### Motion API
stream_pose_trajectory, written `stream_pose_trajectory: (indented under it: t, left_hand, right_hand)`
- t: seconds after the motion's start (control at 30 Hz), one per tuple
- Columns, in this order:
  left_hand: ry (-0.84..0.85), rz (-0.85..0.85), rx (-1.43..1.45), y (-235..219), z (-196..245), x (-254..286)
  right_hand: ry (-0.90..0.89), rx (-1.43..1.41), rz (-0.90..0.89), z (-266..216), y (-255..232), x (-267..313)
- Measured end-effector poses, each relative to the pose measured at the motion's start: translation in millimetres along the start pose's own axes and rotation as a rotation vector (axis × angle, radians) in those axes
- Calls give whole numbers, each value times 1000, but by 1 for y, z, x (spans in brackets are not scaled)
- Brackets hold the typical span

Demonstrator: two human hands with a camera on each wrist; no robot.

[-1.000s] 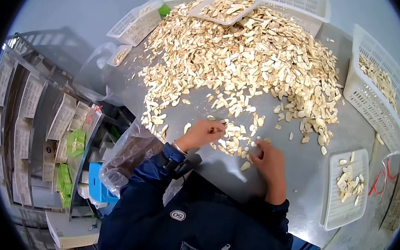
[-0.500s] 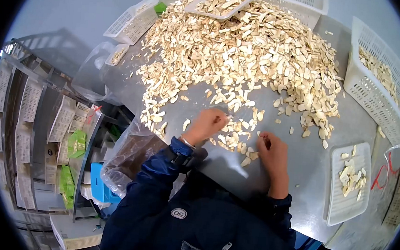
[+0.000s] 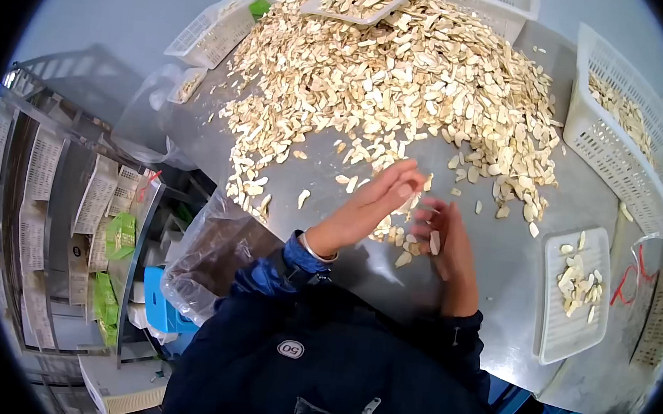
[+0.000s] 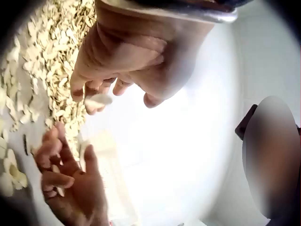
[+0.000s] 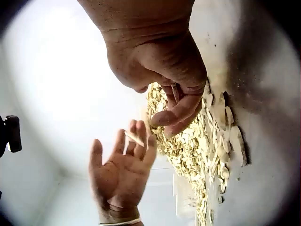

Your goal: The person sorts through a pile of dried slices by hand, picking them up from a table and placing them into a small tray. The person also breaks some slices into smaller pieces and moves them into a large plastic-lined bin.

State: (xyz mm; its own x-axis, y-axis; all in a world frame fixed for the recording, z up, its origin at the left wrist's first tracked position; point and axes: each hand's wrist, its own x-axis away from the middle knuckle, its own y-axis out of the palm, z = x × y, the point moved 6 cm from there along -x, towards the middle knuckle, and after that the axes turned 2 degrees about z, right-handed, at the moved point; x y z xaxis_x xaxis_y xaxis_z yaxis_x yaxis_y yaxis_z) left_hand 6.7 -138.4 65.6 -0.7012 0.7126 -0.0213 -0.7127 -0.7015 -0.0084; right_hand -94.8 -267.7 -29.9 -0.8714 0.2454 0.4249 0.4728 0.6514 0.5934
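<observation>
Left hand: fingers outstretched, a slice at your fingertips, near the pile.
Right hand: curled, you're gripping another slice!

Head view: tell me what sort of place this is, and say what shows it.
Probably a food or herb sorting workroom. A big heap of pale slices covers much of a metal table, and a white slotted basket holding more slices stands at its edge.
</observation>
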Motion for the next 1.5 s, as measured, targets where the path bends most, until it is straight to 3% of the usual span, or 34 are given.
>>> stream_pose_trajectory:
  t: [0.1,0.17,0.2,0.3,0.33,0.43,0.57,0.67,0.87,0.97,1.07,1.17,1.2,1.3,1.37,1.43,1.5]
  left_hand:
    - [195,74,-219,6,20,-4]
    - [348,110,-621,-6,7,-3]
    - [304,143,-669,-1,5,6]
    - [210,-112,-793,17,-33,29]
    - [314,-239,-794,27,-38,35]
    - [390,-285,-892,46,-46,46]
    - [408,-254,-958,47,-46,43]
    - [445,-91,-903,36,-56,40]
    - [-29,106,-317,4,-96,35]
    - [-109,140,-167,-2,-101,34]
    - [-50,138,-439,-2,-85,35]
    - [502,31,-931,45,-28,44]
    - [461,-162,-825,58,-33,46]
    - [764,-430,-1269,114,-61,54]
    - [825,-443,-1368,123,-54,44]
    - [757,-373,-1362,113,-50,27]
    - [577,-230,-1238,85,-63,0]
  right_hand:
    - [-1,-166,4,-3,-3,-4]
    - [-88,-213,64,-12,-22,-9]
    - [-130,-238,94,-17,-32,-11]
    - [-204,-292,192,-28,-45,-7]
    - [-198,-279,216,-31,-43,-6]
    - [-191,-160,225,-35,-32,2]
    - [-219,-126,187,-30,-34,-1]
    - [-231,-135,180,-30,-35,-2]
    - [-230,-75,166,-27,-33,-4]
    - [-228,-57,171,-26,-31,-4]
    - [-282,-79,250,-29,-36,-1]
    - [-369,-171,346,-35,-50,-2]
    - [-384,-205,364,-37,-53,-1]
    - [-386,-232,382,-38,-60,-1]
    - [-385,-226,374,-40,-61,-2]
    - [-388,-220,371,-41,-61,-1]
    - [-393,-223,355,-39,-58,0]
